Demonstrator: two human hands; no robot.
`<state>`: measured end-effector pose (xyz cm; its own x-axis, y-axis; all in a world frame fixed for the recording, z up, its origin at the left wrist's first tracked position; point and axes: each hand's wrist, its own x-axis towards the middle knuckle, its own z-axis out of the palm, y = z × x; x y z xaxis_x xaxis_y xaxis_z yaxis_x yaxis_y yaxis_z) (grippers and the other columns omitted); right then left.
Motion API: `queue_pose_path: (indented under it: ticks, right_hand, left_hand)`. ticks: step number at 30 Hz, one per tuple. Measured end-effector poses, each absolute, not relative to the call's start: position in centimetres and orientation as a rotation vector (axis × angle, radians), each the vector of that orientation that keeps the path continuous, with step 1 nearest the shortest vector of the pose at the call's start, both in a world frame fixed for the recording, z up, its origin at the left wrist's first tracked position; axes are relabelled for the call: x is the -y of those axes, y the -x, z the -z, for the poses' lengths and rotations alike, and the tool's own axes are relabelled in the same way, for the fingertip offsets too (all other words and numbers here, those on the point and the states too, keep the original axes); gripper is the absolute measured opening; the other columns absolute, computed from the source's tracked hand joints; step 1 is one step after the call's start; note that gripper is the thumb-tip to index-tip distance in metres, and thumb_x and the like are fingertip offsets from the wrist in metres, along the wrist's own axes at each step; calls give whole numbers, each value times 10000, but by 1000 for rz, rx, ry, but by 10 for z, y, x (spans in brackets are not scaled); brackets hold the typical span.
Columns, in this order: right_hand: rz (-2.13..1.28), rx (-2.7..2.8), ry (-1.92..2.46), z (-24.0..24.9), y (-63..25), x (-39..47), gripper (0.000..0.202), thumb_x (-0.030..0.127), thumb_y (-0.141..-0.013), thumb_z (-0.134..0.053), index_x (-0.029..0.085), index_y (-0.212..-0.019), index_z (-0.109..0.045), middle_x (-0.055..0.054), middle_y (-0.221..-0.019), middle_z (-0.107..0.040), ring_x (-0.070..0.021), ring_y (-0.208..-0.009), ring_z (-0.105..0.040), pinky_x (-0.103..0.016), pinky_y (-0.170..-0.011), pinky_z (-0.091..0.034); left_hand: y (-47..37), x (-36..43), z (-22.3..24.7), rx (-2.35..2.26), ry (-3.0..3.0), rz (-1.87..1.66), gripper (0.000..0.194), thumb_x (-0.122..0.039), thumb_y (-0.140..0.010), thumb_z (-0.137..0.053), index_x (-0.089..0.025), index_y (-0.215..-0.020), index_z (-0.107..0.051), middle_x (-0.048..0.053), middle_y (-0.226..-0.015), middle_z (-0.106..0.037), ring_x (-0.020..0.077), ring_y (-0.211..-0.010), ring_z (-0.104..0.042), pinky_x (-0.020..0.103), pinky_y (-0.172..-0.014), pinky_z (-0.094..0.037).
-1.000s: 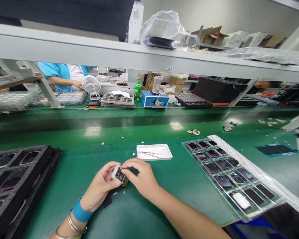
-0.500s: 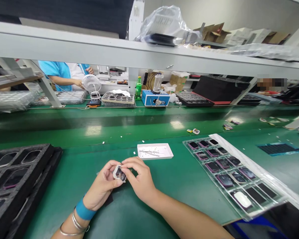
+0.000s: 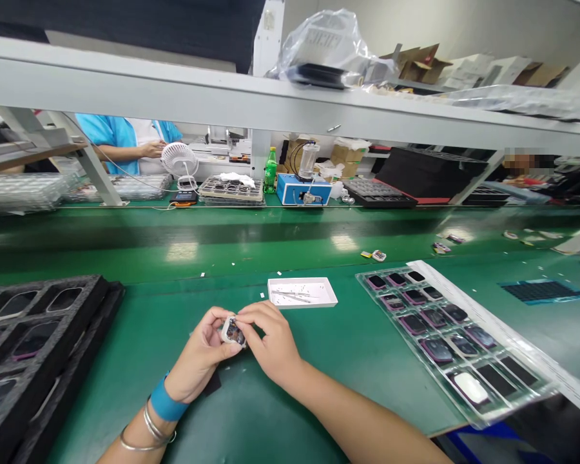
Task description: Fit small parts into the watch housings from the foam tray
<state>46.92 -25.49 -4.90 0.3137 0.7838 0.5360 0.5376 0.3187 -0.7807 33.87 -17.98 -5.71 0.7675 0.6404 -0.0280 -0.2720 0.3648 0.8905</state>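
A small smartwatch case (image 3: 233,332) with a pale rim shows dark inner parts on its exposed side. My left hand (image 3: 198,354) is closed around it, thumb along its lower edge and fingers behind. From the other side, my right hand (image 3: 274,341) pinches at the upper right of the case. Its thumb and forefinger meet there, and any small part between them is hidden. Both hands are above the green bench (image 3: 328,393). Just beyond them lies a shallow white tray (image 3: 327,301) with thin metal tools and tiny bits in it.
A clear plastic tray (image 3: 531,388) with several watch parts lies at right beside white paper. Black foam trays (image 3: 107,298) with watch faces stand at left. A metal shelf beam (image 3: 222,96) crosses above. Behind stand a fan (image 3: 178,159), a blue machine (image 3: 294,191) and a co-worker (image 3: 111,138).
The view has shifted slightly. In my left hand the case is turned a little, showing more of its inner parts. My right fingers stay at its edge. The co-worker's hands have come together.
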Motion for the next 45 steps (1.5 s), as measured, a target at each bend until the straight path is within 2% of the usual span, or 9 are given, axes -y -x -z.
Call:
queue_pose_path:
  ticks: [5,8,11,14,17,23,28,34,45]
  right_hand:
    - [-858,1096,1200,49,-484,252,146,282,-832,-575,184,-928,-627,-42,-939,-642,-160,-896,-594,-309,-825,-460]
    - [-1196,980,1070,51,-488,251,340,280,-688,-730,170,-961,-560,-42,-971,-623,-153,-906,-597,-298,-832,-461]
    - [-1441,916,1037,52,-490,250,496,270,-578,-806,158,-970,-523,-18,-849,-631,-143,-799,-627,-299,-795,-469]
    - [-1532,874,1050,48,-496,251,454,320,-585,-801,125,-910,-552,-3,-697,-617,-142,-650,-635,-283,-686,-490]
    - [-1584,906,984,37,-505,255,388,319,-647,-763,132,-927,-568,2,-675,-617,-107,-526,-598,-226,-556,-469]
    - [-1541,1054,852,21,-511,266,300,246,-648,-764,137,-900,-643,-39,-840,-636,-111,-721,-605,-193,-603,-464]
    - [-1225,1158,1030,23,-501,266,209,314,-788,-644,148,-913,-656,-5,-681,-610,-92,-603,-563,-189,-552,-441]
    - [-886,1337,1230,26,-493,265,130,272,-831,-593,181,-856,-681,1,-772,-639,-85,-606,-561,-182,-584,-439]
    - [-843,1394,1308,37,-487,259,158,260,-858,-536,191,-873,-677,6,-783,-604,-53,-480,-525,-156,-490,-430]
  left_hand:
    - [-336,175,58,-381,-1016,-595,421,-142,-651,-749,-201,-1003,-525,46,-971,-596,126,-835,-559,218,-754,-451]
    - [-332,173,55,-379,-999,-601,419,-160,-647,-755,-210,-1002,-537,50,-1006,-599,135,-878,-563,220,-784,-450]
    - [-328,170,50,-391,-992,-598,410,-173,-634,-765,-220,-981,-551,41,-1003,-601,146,-878,-574,221,-770,-462]
    - [-325,166,47,-405,-987,-590,406,-180,-629,-767,-225,-976,-561,38,-1006,-599,160,-869,-590,235,-768,-476]
    - [-325,165,45,-382,-975,-564,389,-190,-645,-755,-221,-986,-569,47,-1001,-596,189,-912,-589,271,-807,-484]
    - [-325,168,46,-337,-941,-434,390,-196,-686,-727,-229,-1042,-572,47,-942,-601,156,-813,-597,253,-750,-510]
    - [-326,172,49,-371,-948,-297,412,-182,-716,-699,-260,-1095,-558,51,-976,-598,190,-878,-609,270,-712,-540]
    - [-330,174,49,-390,-992,-173,361,-181,-752,-662,-208,-1099,-565,93,-1027,-599,260,-977,-604,280,-742,-541]
    - [-336,177,51,-505,-989,-188,321,-180,-738,-681,-174,-1043,-580,98,-989,-637,251,-935,-628,300,-762,-534]
